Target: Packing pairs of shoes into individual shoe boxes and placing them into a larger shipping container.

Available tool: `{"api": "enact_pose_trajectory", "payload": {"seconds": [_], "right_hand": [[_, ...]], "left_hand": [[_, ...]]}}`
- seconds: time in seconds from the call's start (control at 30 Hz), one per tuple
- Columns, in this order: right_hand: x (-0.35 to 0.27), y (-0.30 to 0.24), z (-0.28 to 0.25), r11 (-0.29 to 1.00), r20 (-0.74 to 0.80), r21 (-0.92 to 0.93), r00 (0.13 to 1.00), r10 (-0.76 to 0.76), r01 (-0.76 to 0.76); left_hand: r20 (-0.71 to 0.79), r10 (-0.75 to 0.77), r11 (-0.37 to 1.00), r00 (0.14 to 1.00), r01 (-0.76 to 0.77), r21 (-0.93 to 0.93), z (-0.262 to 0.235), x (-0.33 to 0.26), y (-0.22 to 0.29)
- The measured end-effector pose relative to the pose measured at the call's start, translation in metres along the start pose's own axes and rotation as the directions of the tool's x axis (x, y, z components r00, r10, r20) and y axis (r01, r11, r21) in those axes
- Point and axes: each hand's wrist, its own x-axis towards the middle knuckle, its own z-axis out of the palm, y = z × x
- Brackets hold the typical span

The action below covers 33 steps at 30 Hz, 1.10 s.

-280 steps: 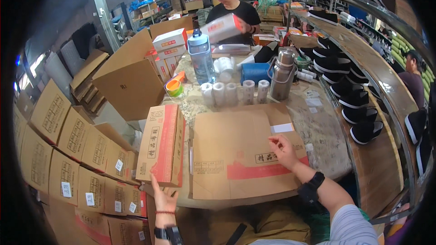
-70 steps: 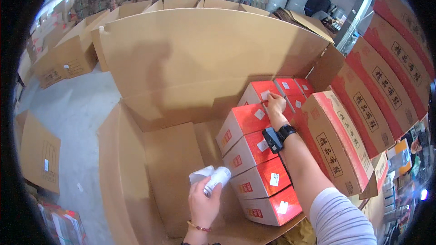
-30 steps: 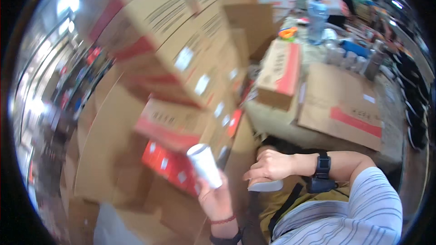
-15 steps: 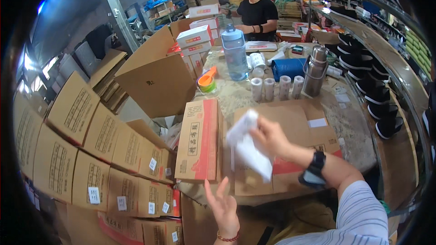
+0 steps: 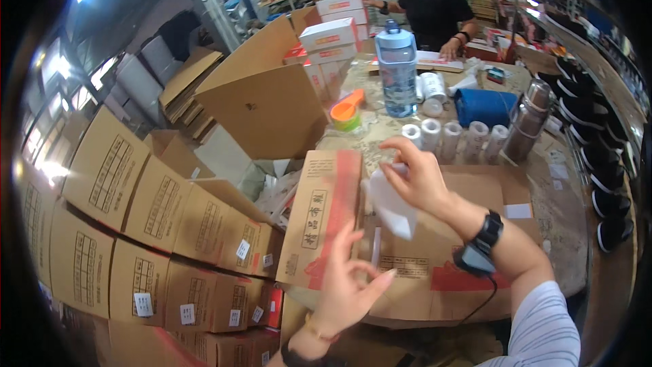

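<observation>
Over the carton's upper part, my right hand (image 5: 424, 180) has its index finger stretched out, while a limp white paper strip (image 5: 396, 211) hangs from its grip, blurred. My left hand (image 5: 343, 292), fingers apart and holding nothing, hovers beside the lower right corner of a long brown and red box (image 5: 322, 211). Beneath both hands lies a flat brown carton (image 5: 475, 231) with red patches. Just beyond my right hand, several white paper rolls (image 5: 450, 139) stand upright in a row.
Stacked brown cartons (image 5: 156, 272) fill the left side. Behind the rolls stand a blue water bottle (image 5: 399, 71), a steel flask (image 5: 528, 119) and a blue roll (image 5: 483, 105). Black shoes (image 5: 601, 156) line the right-hand shelf. Across the table, a person (image 5: 435, 10) touches white boxes.
My right hand has moved up and right toward the rolls, and the row has one more roll at its left end. My left hand has shifted slightly right and up. The view has turned left.
</observation>
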Motion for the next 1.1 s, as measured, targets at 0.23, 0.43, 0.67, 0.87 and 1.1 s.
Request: {"api": "enact_pose_trajectory", "payload": {"seconds": [0.23,0.43,0.67,0.87,1.1], "right_hand": [[-0.008,-0.027,0.05,0.889,-0.298,0.456,0.933,0.2,-0.045],[-0.093,-0.05,0.102,0.652,0.093,0.631,0.875,0.475,-0.421],[-0.133,-0.037,0.136,0.296,0.397,0.678,0.675,0.622,-0.673],[-0.175,-0.097,0.109,-0.02,0.397,0.882,0.722,0.567,-0.47],[-0.223,-0.137,0.069,0.417,0.389,0.871,0.882,-0.265,-0.259]], "left_hand": [[-0.339,0.019,0.988,0.941,-0.07,-0.139,-0.042,0.114,-0.018],[-0.593,-0.321,0.922,0.739,0.101,-0.372,-0.151,0.17,-0.069],[0.138,-0.475,0.871,0.869,0.487,-0.07,-0.15,0.097,-0.111],[0.184,-0.166,0.945,0.969,0.21,-0.252,-0.12,-0.001,-0.05],[-0.276,0.08,0.979,0.958,-0.023,0.205,-0.098,-0.212,0.001]]}}
